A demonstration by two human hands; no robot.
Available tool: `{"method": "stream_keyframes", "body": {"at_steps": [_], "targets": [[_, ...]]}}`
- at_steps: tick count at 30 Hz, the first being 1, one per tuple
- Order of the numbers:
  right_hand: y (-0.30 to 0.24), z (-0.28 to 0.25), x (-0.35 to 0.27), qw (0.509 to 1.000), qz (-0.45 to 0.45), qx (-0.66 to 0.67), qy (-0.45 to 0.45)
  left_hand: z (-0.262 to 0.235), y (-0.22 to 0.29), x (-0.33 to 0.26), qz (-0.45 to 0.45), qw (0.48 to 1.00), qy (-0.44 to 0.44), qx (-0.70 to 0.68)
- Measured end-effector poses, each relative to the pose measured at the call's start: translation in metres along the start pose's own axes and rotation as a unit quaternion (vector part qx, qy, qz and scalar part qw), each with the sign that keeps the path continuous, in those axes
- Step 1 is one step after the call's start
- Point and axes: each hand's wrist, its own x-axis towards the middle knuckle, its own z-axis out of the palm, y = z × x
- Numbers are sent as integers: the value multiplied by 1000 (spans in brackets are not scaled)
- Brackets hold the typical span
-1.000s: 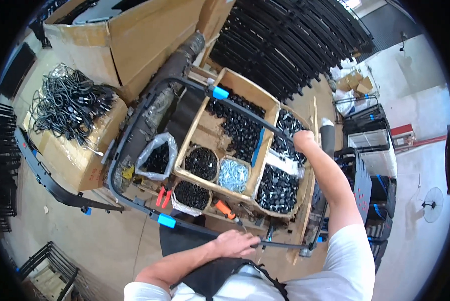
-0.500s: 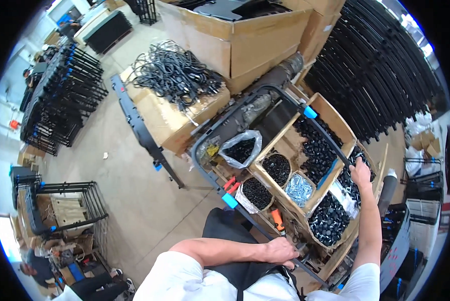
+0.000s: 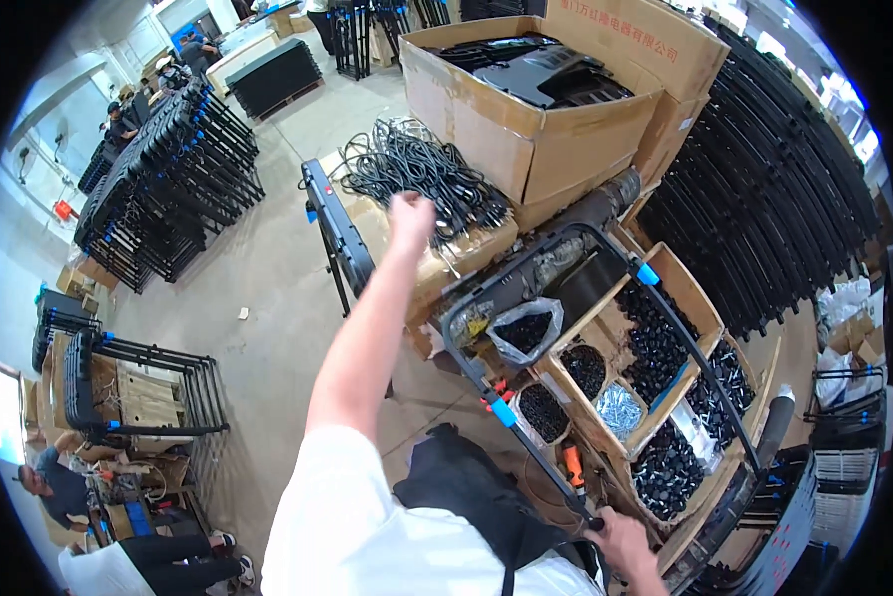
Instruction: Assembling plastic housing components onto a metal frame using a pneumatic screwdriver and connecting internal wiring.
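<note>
While my right hand (image 3: 620,541) grips the black tube frame (image 3: 566,328), my left hand (image 3: 409,217), loosely closed, reaches the cable pile (image 3: 416,174), nothing picked yet.

A wooden compartmented tray (image 3: 687,290) holds heaps of black small parts (image 3: 655,343) and silver screws (image 3: 621,409).

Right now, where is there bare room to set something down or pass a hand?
The concrete floor between the black frame stack and the cable-topped carton is bare. The wooden parts tray is crowded, and the left hand is at the black cables.
</note>
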Motion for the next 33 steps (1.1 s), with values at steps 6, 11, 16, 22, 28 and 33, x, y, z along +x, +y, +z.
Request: {"method": "stream_keyframes", "body": {"at_steps": [6,11,16,22,28,33], "targets": [[9,62,30,972,151,-151,99,-58,-67,220,-324,936,66,118],[-26,54,-5,928,305,-181,117,49,-78,166,-343,938,-14,-35],[-36,31,1,920,338,-188,61,19,-41,180,-281,949,69,-125],[-27,55,-13,925,306,-215,72,12,37,140,-121,986,21,-116],[-35,48,-13,934,279,-221,-26,-17,113,91,28,955,-59,-288],[1,75,-20,913,303,-261,-77,-18,126,84,-148,897,-271,-316]]}}
